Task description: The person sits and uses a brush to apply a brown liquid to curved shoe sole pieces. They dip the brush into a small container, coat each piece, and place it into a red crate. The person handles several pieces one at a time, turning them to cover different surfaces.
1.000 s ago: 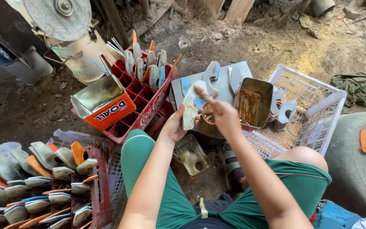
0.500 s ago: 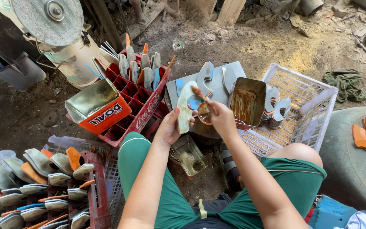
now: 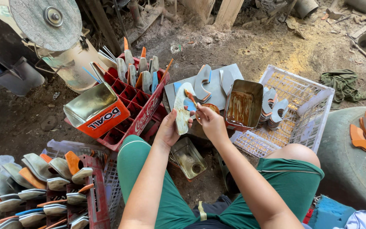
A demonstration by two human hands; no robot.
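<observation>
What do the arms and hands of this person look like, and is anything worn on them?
Both forearms are bare: no sleeves, gloves, watch or bracelets show. The left hand and right hand are bare too, and no rings are visible on the fingers. The only clothing in view is green shorts.
</observation>
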